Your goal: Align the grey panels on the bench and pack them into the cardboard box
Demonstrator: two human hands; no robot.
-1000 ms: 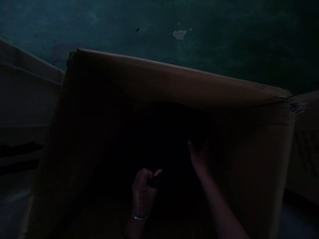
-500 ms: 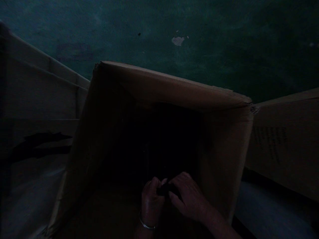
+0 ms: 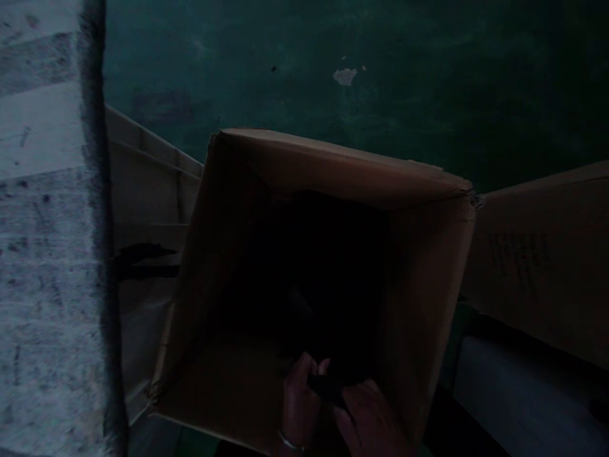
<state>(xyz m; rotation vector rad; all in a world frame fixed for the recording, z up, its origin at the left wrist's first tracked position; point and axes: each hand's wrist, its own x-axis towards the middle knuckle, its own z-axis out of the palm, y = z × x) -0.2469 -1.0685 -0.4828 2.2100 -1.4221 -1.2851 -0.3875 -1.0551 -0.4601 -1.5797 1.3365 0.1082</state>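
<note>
Inside the mouth of a deep, open cardboard box [image 3: 342, 162], both my hands meet low in the view. Closed around one end of a dark, narrow thing [image 3: 327, 388] is my left hand [image 3: 301, 395], with a thin metal bangle at its wrist. My right hand [image 3: 373, 416] grips the other end, thumb and fingers pressed on it. Too little light falls there to tell what the thing is. A faint pale streak [image 3: 301, 301] shows beyond the hands. The contents of the box are lost in shadow.
A pale, scuffed surface edge [image 3: 52, 241] fills the left side. Further cartons stand at left [image 3: 147, 184] and right [image 3: 537, 247], the right one with printed marks. Behind the box lies a green floor [image 3: 285, 95] with a chipped patch. A grey surface [image 3: 518, 393] shows at lower right.
My view has shifted, bringing the pale scuffed edge in at left. Both hands sit lower in view, the right hand farther from the left, with more of the dark thing visible between them.
</note>
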